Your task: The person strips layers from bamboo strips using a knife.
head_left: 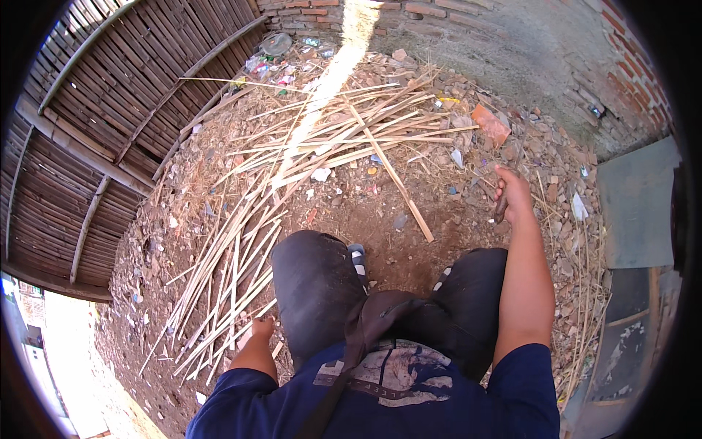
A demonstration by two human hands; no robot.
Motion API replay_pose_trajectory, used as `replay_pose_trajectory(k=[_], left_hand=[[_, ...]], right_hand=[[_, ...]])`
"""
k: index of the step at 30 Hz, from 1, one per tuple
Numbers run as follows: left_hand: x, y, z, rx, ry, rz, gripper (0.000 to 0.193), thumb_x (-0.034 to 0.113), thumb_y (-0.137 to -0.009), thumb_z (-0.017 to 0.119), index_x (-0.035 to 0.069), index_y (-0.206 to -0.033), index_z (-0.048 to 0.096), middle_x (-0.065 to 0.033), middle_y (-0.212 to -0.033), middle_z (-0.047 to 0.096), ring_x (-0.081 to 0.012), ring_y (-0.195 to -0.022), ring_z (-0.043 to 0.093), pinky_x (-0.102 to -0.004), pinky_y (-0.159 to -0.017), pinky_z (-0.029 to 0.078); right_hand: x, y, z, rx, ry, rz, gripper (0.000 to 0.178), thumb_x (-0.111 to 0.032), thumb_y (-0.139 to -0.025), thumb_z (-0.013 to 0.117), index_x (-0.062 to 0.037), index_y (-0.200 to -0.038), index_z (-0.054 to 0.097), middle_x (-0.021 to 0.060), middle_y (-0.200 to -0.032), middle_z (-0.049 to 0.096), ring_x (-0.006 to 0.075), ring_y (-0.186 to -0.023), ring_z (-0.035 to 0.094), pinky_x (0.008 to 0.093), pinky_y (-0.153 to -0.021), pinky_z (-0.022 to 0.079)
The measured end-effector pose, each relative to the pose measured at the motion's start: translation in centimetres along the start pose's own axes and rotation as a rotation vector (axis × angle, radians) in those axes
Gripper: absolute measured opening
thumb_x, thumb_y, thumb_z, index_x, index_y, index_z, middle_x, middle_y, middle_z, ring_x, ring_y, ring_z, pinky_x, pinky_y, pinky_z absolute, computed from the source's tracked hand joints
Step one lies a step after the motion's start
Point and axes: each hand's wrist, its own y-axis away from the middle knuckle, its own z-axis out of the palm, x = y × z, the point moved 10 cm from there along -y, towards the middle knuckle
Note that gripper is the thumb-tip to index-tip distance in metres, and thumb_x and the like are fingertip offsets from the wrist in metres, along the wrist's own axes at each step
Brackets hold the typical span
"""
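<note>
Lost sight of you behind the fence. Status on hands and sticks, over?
Right hand shut on dark tool handle. Left hand down at bamboo strips, grip unclear. Rubble and a loose long slat ahead of knees.

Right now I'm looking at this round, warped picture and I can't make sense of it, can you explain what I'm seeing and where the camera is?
The camera sits on a person's head and looks straight down, so you see their own body from above: a blue shirt, a dark strap across the chest and dark trousers. The wide lens bends straight edges, which gives the round look. There is no machine, only two bare hands. The right hand is raised and closed around a dark handle; what tool it belongs to I cannot tell. The left hand is low at the person's side, at the near ends of some thin bamboo strips; it seems to grip one, but that is partly hidden. The strips lie in a loose pile on the dirt ground, amid rubble and litter. A bamboo-slat fence stands at the left, a brick wall at the top right.
</note>
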Motion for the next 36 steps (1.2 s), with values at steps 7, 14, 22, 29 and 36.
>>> replay_pose_trajectory(k=[7, 14, 22, 29, 36], left_hand=[[-3.5, 2.9, 1.6, -0.042, 0.039, -0.200, 0.091, 0.041, -0.081, 0.074, -0.003, -0.151, 0.034, -0.0277, -0.149, 0.044, -0.0401, -0.139, 0.045, -0.0424, -0.115, 0.036], [-2.6, 0.6, 0.0, 0.003, -0.040, -0.159, 0.086, 0.039, -0.083, 0.072, 0.004, -0.151, 0.034, -0.0290, -0.146, 0.043, -0.0435, -0.134, 0.046, -0.0474, -0.112, 0.039], [-0.8, -2.1, -2.8, 0.084, -0.067, -0.178, 0.084, 0.034, -0.085, 0.069, 0.012, -0.156, 0.029, -0.0266, -0.158, 0.025, -0.0423, -0.144, 0.033, -0.0505, -0.114, 0.036], [2.5, -4.4, -1.3, -0.213, -0.411, -0.140, 0.074, 0.043, -0.091, 0.059, 0.018, -0.156, 0.034, -0.0150, -0.164, 0.021, -0.0395, -0.152, 0.013, -0.0573, -0.115, 0.033], [3.0, -2.5, -3.4, -0.105, -0.467, -0.023, 0.065, 0.035, -0.092, 0.058, 0.018, -0.152, 0.042, -0.0111, -0.158, 0.034, -0.0367, -0.149, 0.024, -0.0523, -0.117, 0.028]], right_hand=[[-1.8, 1.9, 0.6, 0.073, 0.130, -0.073, 0.025, -0.021, -0.088, 0.074, -0.0041, -0.102, 0.063, -0.0031, -0.064, 0.047, 0.0112, -0.049, 0.046, 0.0292, -0.046, 0.040], [-0.8, 2.4, 0.3, 0.046, 0.329, -0.058, 0.022, -0.022, -0.089, 0.073, -0.0082, -0.097, 0.058, -0.0026, -0.063, 0.047, 0.0117, -0.050, 0.046, 0.0295, -0.046, 0.039], [3.8, 1.7, -0.2, 0.083, 0.640, 0.148, 0.024, -0.024, -0.087, 0.075, -0.0081, -0.090, 0.058, -0.0008, -0.063, 0.050, 0.0127, -0.049, 0.049, 0.0303, -0.045, 0.041], [5.4, -0.1, 2.9, 0.050, 1.065, 0.075, 0.041, -0.016, -0.084, 0.075, 0.0010, -0.115, 0.056, 0.0004, -0.062, 0.049, 0.0133, -0.045, 0.046, 0.0310, -0.040, 0.036], [5.7, 0.7, 6.4, -0.103, 1.200, 0.053, 0.058, -0.015, -0.080, 0.077, 0.0085, -0.126, 0.050, 0.0026, -0.061, 0.049, 0.0148, -0.045, 0.047, 0.0322, -0.041, 0.035]])
